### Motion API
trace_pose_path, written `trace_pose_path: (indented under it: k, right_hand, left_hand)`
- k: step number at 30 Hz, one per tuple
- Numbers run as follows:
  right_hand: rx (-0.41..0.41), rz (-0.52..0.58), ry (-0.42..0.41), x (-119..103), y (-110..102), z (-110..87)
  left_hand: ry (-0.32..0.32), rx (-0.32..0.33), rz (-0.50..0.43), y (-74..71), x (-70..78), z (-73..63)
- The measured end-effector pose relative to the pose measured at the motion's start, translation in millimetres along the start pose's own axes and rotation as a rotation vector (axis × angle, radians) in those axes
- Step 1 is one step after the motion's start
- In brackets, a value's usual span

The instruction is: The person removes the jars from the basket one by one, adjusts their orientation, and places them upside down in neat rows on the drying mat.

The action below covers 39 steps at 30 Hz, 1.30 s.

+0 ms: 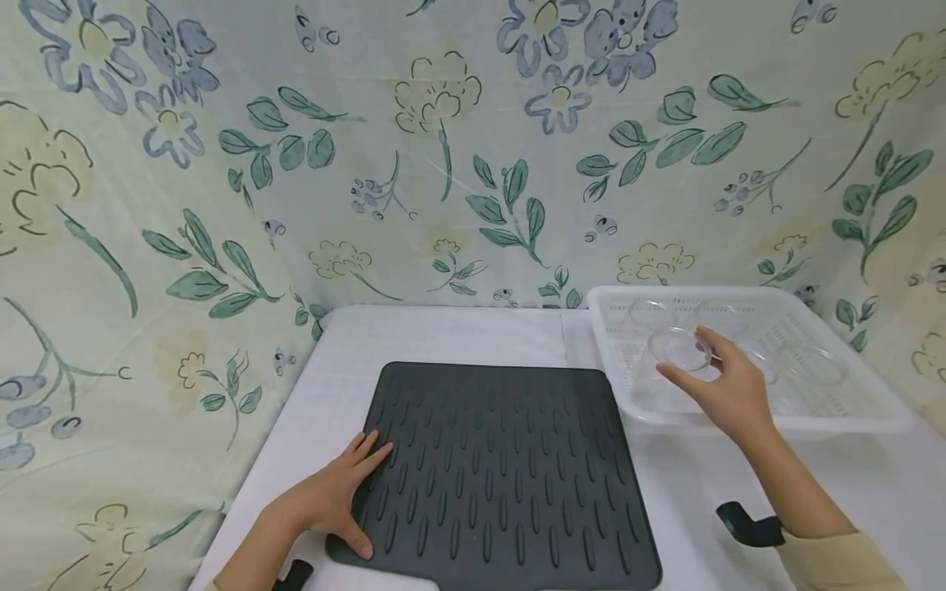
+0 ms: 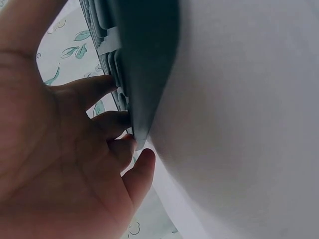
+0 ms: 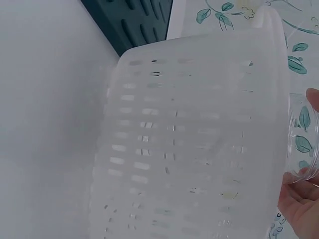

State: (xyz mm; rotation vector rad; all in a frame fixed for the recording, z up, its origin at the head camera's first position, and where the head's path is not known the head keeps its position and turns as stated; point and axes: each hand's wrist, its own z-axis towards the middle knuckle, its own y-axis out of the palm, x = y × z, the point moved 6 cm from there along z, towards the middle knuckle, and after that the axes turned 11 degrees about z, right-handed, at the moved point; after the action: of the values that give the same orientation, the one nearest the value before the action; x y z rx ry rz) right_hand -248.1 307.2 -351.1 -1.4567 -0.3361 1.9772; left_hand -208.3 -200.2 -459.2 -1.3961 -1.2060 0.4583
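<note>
My left hand rests with spread fingers on the left edge of a dark grey ridged drying mat. In the left wrist view, the fingertips touch the ridged side of the mat, near its edge. Between thumb and fingers, my right hand holds a clear round dish over a white plastic basket. The right wrist view shows the dish beyond the basket's slotted wall, partly cut off by the frame. Several similar clear dishes lie in the basket.
A white-covered table bears the mat and, to its right, the basket. Floral fabric hangs behind and at both sides. Black wrist mounts show by both wrists.
</note>
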Motion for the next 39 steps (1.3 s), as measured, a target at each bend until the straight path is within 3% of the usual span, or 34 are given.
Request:
trace_pose_path:
  k: [10, 20, 39]
  right_hand:
    - [0.04, 0.033, -0.042, -12, -5, -2.0]
    - [0.157, 0.08, -0.14, -23, -10, -5.7]
    - [0.231, 0.137, -0.219, -54, -18, -17.1]
  left_hand:
    - [0.005, 0.002, 0.007, 0.7, -1.3, 0.3]
    - [-0.001, -0.003, 0.005, 0.0, -0.5, -0.1]
    - [0.008, -0.003, -0.011, -0.9, -0.6, -1.3]
